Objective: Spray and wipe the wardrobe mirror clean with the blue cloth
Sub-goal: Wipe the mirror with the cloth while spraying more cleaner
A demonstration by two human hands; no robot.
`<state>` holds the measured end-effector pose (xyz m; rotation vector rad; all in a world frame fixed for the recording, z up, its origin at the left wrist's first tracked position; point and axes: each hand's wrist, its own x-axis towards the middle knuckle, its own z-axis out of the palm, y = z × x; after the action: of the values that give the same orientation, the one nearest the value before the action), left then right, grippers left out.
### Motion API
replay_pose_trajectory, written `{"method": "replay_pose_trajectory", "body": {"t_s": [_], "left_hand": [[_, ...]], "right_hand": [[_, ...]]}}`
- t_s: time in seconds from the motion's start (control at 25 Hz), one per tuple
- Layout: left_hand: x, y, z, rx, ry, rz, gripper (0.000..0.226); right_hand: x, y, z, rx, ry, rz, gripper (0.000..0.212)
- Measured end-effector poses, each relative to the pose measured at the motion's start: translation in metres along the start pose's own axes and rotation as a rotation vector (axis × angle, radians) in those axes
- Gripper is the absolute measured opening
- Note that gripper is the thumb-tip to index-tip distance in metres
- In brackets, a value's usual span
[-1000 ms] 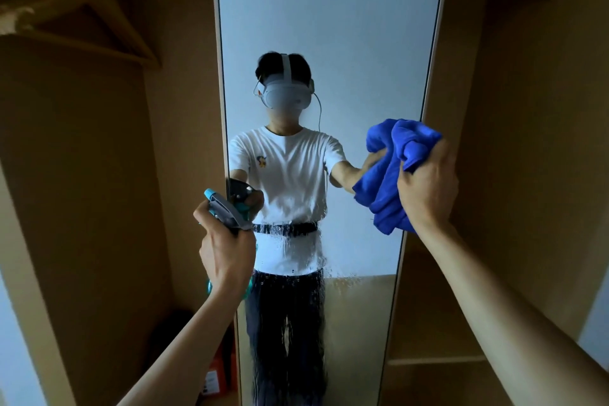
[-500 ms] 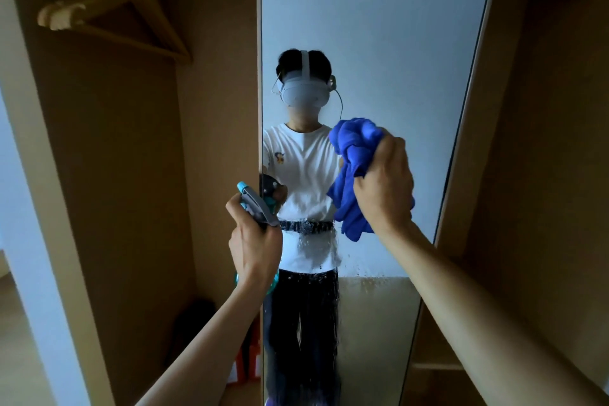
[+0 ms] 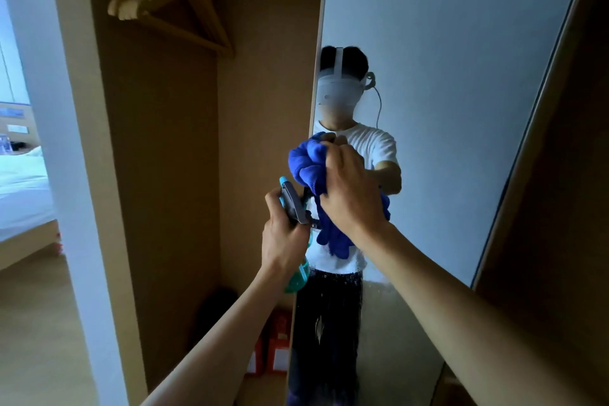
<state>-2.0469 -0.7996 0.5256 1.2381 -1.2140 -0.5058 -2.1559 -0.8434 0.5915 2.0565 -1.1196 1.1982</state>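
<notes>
Right hand [image 3: 352, 194] has the blue cloth [image 3: 308, 163] bunched up against the left edge of the wardrobe mirror [image 3: 461, 76]

Its fingers are curled tight round the cloth, which hangs in folds below the palm. Left hand [image 3: 285, 237] sits just below and beside it, fingers wrapped round the neck of a teal spray bottle [image 3: 293, 201], nozzle toward the glass. Lower part of the mirror looks wet, drips running down. Wooden hangers [image 3: 171, 10] hang inside the wardrobe, red boxes [image 3: 280, 346] on its floor.
</notes>
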Motion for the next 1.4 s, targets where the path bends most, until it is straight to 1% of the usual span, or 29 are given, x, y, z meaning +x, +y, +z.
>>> {"method": "replay_pose_trajectory", "body": {"t_s": [0.2, 0.36, 0.52, 0.64, 0.84, 0.92, 1.08, 1.24, 1.4], "left_hand": [[0.006, -0.013, -0.009, 0.02, -0.087, 0.002, 0.039], [0.006, -0.026, -0.004, -0.013, -0.112, -0.03, 0.033], [0.007, -0.035, -0.001, -0.129, -0.089, -0.052, 0.036], [0.008, -0.039, -0.001, -0.171, -0.081, -0.066, 0.042], [0.008, -0.044, 0.0, -0.23, -0.088, -0.072, 0.051], [0.007, -0.048, -0.003, -0.228, -0.102, -0.064, 0.048], [0.008, -0.049, -0.007, -0.213, -0.135, -0.096, 0.041], [0.007, -0.054, -0.012, -0.17, -0.164, -0.133, 0.035], [0.0, -0.06, -0.011, -0.131, -0.161, -0.145, 0.033]], "right_hand": [[0.008, 0.018, -0.022, -0.172, -0.091, -0.202, 0.054], [0.012, 0.028, -0.029, -0.293, -0.136, -0.238, 0.065], [0.007, 0.026, -0.019, -0.292, -0.118, -0.229, 0.062], [-0.002, 0.024, -0.008, -0.286, -0.082, -0.25, 0.059], [-0.052, 0.016, 0.017, -0.266, -0.143, -0.307, 0.053], [-0.064, 0.017, 0.022, -0.24, -0.174, -0.289, 0.054], [-0.055, 0.018, 0.014, -0.241, -0.216, -0.297, 0.06], [-0.017, 0.02, -0.009, -0.249, -0.148, -0.249, 0.063], [0.007, 0.027, -0.02, -0.332, -0.054, -0.256, 0.054]]}}
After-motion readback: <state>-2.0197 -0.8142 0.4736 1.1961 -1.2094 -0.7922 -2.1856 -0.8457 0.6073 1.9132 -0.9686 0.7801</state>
